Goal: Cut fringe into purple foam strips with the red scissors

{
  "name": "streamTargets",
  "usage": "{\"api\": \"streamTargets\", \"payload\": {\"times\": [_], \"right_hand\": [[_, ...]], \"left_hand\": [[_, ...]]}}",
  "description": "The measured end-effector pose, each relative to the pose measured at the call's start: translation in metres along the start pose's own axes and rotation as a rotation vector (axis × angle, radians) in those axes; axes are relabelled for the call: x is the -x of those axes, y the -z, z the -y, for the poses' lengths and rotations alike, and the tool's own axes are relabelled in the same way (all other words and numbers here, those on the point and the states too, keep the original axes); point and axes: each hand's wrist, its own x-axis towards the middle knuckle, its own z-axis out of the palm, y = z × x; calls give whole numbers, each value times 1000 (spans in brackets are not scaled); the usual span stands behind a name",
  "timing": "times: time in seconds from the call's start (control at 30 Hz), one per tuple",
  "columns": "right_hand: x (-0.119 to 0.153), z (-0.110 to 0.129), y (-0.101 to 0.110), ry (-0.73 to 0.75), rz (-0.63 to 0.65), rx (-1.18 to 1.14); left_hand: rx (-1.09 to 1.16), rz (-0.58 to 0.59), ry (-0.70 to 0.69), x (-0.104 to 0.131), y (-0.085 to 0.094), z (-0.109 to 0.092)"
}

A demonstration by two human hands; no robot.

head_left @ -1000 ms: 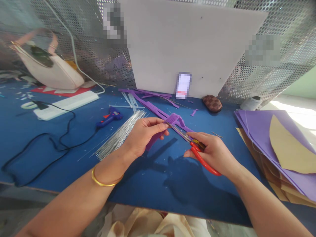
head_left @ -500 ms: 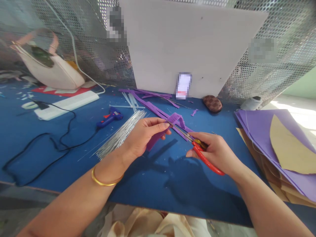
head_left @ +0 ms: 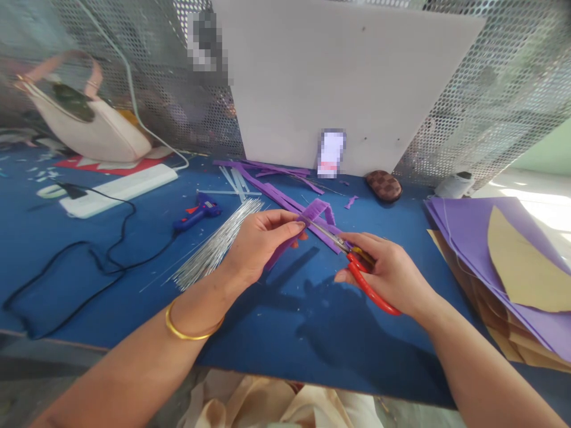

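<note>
Blue and flat, the bench (head_left: 120,312) backs onto perforated metal (head_left: 450,131), thin silvery wires (head_left: 218,246) lying sheaf-like near the left hand (head_left: 261,241). Its grip pinches a bent, fuzzy-looking purple strip (head_left: 316,208) above the bench; the right hand (head_left: 388,264) wraps its grip around red-handled metal scissors (head_left: 357,272), blades reaching the strip.

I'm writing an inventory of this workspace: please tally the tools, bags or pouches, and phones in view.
Tools: 2 (scissors, glue gun)
Bags or pouches: 2 (handbag, checkered pouch)
Phones: 1 (phone, screen blurred)
Total: 5
</note>
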Motion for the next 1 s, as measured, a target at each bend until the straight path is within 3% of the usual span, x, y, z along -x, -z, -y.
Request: {"api": "streamTargets", "payload": {"times": [1.0], "right_hand": [[0,4,-2,31,-21,25]], "left_hand": [[-85,-42,-5,2,-4,-3]]}}
